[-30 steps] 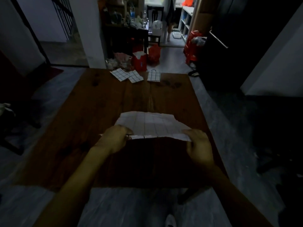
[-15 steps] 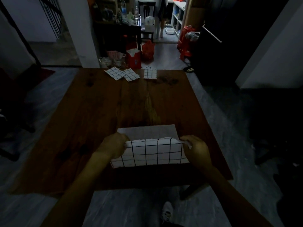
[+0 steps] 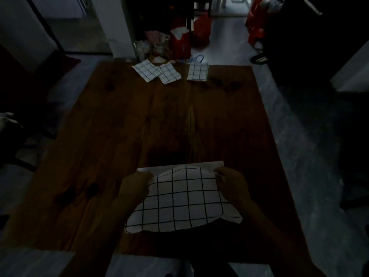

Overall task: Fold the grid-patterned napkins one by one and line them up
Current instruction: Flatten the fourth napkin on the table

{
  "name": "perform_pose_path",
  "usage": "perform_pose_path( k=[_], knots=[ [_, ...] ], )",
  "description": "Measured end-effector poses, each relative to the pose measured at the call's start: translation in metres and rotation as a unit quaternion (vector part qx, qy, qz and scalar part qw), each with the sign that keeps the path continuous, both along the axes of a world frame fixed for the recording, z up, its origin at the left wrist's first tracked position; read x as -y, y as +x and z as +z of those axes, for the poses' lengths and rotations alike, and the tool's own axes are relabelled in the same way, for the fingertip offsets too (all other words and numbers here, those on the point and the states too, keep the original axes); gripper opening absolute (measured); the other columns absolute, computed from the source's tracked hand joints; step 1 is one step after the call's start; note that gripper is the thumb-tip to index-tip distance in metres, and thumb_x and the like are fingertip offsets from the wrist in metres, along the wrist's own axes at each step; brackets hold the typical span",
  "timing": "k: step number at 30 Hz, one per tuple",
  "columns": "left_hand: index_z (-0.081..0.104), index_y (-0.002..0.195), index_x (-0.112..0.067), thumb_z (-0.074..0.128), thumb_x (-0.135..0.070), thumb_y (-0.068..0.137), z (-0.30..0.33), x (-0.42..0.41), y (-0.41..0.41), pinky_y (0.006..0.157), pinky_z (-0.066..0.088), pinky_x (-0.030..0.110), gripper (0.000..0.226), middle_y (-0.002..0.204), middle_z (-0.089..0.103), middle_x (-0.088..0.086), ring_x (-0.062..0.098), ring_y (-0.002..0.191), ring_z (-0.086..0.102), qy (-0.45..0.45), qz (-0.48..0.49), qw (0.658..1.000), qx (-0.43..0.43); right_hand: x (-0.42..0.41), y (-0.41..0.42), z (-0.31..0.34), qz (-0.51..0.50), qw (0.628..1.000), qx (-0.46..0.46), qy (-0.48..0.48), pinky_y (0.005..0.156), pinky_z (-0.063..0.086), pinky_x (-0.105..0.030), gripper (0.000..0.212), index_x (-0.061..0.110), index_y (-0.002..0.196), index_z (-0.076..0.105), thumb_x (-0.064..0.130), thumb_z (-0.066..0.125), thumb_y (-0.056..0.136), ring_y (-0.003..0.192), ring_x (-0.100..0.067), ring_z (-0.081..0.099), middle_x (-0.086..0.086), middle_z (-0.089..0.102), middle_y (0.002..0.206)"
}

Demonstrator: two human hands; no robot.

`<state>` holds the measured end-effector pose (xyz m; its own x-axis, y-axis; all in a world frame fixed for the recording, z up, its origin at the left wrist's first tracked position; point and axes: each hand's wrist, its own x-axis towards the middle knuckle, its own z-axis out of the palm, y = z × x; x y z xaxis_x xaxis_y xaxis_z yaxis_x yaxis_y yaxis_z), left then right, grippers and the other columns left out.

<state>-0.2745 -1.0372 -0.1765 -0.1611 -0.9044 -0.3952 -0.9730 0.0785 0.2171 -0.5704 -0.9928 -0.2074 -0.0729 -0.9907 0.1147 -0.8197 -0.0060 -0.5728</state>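
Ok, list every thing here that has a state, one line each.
Near napkin: part folded, grid side up, top corners held, plain strip showing behind.
Left hand: pinches the napkin's top left corner.
Right hand: pinches the top right corner.
Far left napkin: folded, flat, tilted.
Middle napkin: folded, flat, tilted, touching the left one.
Far right napkin: folded, flat, apart from the others.

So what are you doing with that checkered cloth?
A person is folding a grid-patterned napkin at the near end of a wooden table. The left hand and the right hand each pinch a far corner of the upper layer, which bulges up over the plain layer underneath. Three folded napkins already lie at the far edge of the table, two touching and one a little apart to the right.
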Motion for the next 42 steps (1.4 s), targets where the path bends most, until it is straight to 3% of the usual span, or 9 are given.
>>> perform_pose_path(
  k=[5,9,15,19,21,25,33,39,42],
  knots=[
    [0.049,0.133,-0.014,0.051,-0.014,0.095,-0.035,0.024,-0.006,0.097,0.038,0.024,0.038,0.133,0.053,0.008,0.019,0.119,0.052,0.038,0.05,0.998,0.016,0.044,-0.003,-0.037,0.034,0.999,-0.033,0.002,0.067,0.047,-0.024,0.023,0.006,0.093,0.072,-0.005,0.07,0.073,0.07,-0.026,0.068,-0.01,0.073,0.083],
    [0.049,0.132,-0.012,0.067,-0.018,0.083,-0.052,0.013,-0.017,0.103,0.035,0.05,0.053,0.127,0.056,0.017,0.034,0.118,0.051,-0.147,0.056,0.987,0.015,0.048,0.002,-0.055,0.0,0.996,-0.088,0.015,0.094,0.045,-0.048,0.036,0.008,0.116,0.061,0.011,0.069,0.08,0.11,-0.033,0.056,-0.015,0.062,0.114],
    [0.057,0.12,-0.007,0.048,-0.033,0.092,-0.078,-0.024,-0.04,0.094,0.042,0.039,0.039,0.108,0.064,0.015,0.029,0.103,0.059,-0.17,0.036,0.978,-0.114,0.031,0.015,-0.045,-0.046,0.994,-0.073,-0.061,0.111,0.019,-0.048,0.028,0.015,0.113,0.062,0.026,0.048,0.091,0.127,-0.025,0.042,-0.006,0.06,0.119],
    [0.06,0.116,-0.009,0.038,-0.038,0.094,-0.069,-0.037,-0.038,0.091,0.041,0.034,0.042,0.106,0.065,0.011,0.024,0.1,0.059,-0.187,0.075,0.963,-0.181,0.015,0.007,-0.034,-0.143,0.988,0.016,-0.062,0.103,0.035,-0.051,0.031,0.012,0.105,0.064,0.028,0.039,0.096,0.111,-0.024,0.055,-0.006,0.066,0.106],
    [0.061,0.113,-0.007,0.036,-0.037,0.095,-0.059,-0.042,-0.034,0.088,0.04,0.031,0.043,0.104,0.066,0.011,0.024,0.097,0.06,-0.206,0.084,0.953,-0.208,0.002,0.001,-0.026,-0.179,0.981,0.06,-0.05,0.093,0.045,-0.04,0.037,0.008,0.103,0.064,0.03,0.035,0.098,0.098,-0.021,0.059,-0.007,0.066,0.099],
    [0.061,0.114,-0.005,0.041,-0.035,0.093,-0.06,-0.062,-0.026,0.089,0.042,0.036,0.042,0.108,0.064,0.016,0.031,0.101,0.059,-0.216,0.016,0.952,-0.218,-0.041,0.002,-0.015,-0.267,0.953,0.137,0.048,0.082,0.035,-0.019,0.034,0.01,0.118,0.059,0.027,0.034,0.102,0.105,-0.015,0.054,-0.004,0.061,0.111],
    [0.018,0.147,-0.019,0.066,-0.039,0.08,-0.087,-0.128,-0.057,0.111,0.014,0.05,0.085,0.153,0.013,0.019,0.034,0.141,0.013,-0.207,-0.204,0.948,-0.13,-0.12,0.029,-0.025,-0.254,0.921,0.258,0.146,0.099,0.045,-0.042,0.048,0.016,0.139,0.042,0.022,0.046,0.092,0.122,-0.021,0.048,-0.006,0.049,0.137],
    [0.021,0.146,-0.018,0.062,-0.017,0.074,-0.103,-0.133,-0.07,0.109,0.017,0.056,0.084,0.15,0.013,0.023,0.039,0.138,0.013,-0.228,-0.212,0.949,-0.039,-0.128,0.035,-0.033,-0.232,0.944,0.196,0.127,0.107,0.033,-0.036,0.035,0.007,0.12,0.057,0.01,0.056,0.085,0.13,-0.022,0.037,-0.01,0.041,0.139],
    [0.019,0.148,-0.017,0.072,-0.016,0.072,-0.104,-0.128,-0.072,0.109,0.014,0.055,0.092,0.152,0.015,0.025,0.039,0.139,0.014,-0.214,-0.212,0.953,-0.026,-0.135,0.035,-0.045,-0.255,0.942,0.18,0.125,0.106,0.039,-0.042,0.041,0.007,0.121,0.056,0.023,0.064,0.084,0.127,-0.02,0.04,-0.008,0.043,0.138]
  ],
)
